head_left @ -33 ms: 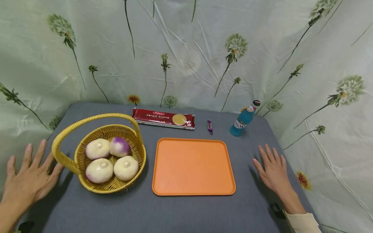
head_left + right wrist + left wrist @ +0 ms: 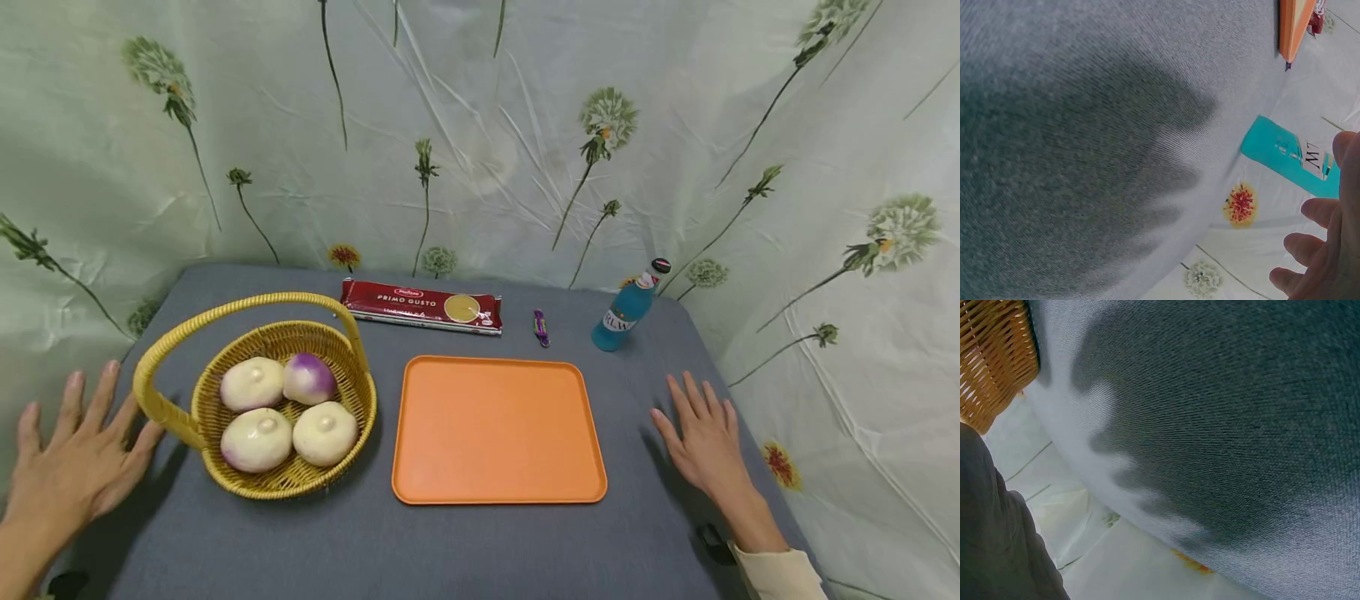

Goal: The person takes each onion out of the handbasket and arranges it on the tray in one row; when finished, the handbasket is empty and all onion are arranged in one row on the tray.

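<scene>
My left hand (image 2: 78,462) is spread, palm down, at the left side of the table, just left of a yellow wicker basket (image 2: 213,471) with a tall arched handle. Inside the basket lie several white-and-purple onions (image 2: 257,439). On the right, my right hand (image 2: 703,442) hovers with straight fingers over the table edge, casting a shadow on the cloth. It holds nothing. Between basket and right hand lies an orange tray (image 2: 498,429). A blue bottle (image 2: 622,312) with a dark cap stands beyond the right hand; its label shows in the right wrist view.
A red packet of spaghetti (image 2: 420,306) lies along the back of the grey-blue table (image 2: 480,550). Right of it is a small purple wrapped candy (image 2: 541,328). A curtain (image 2: 495,167) printed with dandelions hangs behind and beside the table.
</scene>
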Tool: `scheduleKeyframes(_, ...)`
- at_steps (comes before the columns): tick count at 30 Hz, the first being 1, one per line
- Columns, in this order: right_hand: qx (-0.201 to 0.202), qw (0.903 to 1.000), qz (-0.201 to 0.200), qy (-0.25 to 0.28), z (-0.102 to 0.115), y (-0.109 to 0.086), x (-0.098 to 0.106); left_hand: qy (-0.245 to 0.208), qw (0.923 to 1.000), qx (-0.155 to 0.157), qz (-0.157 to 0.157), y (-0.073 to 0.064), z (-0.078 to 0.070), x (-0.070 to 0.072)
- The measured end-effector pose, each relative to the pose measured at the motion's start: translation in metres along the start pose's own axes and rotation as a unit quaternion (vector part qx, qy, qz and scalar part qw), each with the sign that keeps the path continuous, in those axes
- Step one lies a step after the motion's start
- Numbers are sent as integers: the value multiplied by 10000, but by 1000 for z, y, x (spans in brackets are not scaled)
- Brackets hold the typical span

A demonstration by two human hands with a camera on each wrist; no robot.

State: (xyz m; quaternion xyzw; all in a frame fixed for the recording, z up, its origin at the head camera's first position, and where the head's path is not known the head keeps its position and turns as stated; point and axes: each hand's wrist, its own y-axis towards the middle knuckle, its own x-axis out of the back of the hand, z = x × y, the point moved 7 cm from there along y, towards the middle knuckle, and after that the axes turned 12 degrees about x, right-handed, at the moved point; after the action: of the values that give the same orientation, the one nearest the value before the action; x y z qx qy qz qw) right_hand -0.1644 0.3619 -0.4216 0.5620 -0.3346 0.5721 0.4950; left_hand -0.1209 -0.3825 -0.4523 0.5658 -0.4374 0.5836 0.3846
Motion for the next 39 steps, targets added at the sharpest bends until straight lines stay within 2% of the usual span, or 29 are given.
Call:
scheduleKeyframes(10,53,9999,-83,-109,2,1,5,-82,10000,-27,-48,-3,1,-6)
scheduleKeyframes(16,101,9999,-101,-84,8,-3,3,-33,10000,86,-21,1,0,-6)
scheduleKeyframes(18,111,9998,-116,-76,11,-4,3,-50,10000,31,-41,-1,-2,-6)
scheduleKeyframes(24,226,9994,-254,-46,23,1,4,-279,9975,-548,-346,-10,-13,-3)
scheduleKeyframes(30,406,9987,-289,70,37,4,0,-569,9906,-1057,-662,-17,-21,-3)
scheduleKeyframes(35,478,9982,-349,134,45,8,-2,-1085,9785,-1516,-884,-23,-29,-2)
scheduleKeyframes(39,508,9981,-336,128,51,11,-5,-1650,9658,-1846,-765,-26,-35,1)
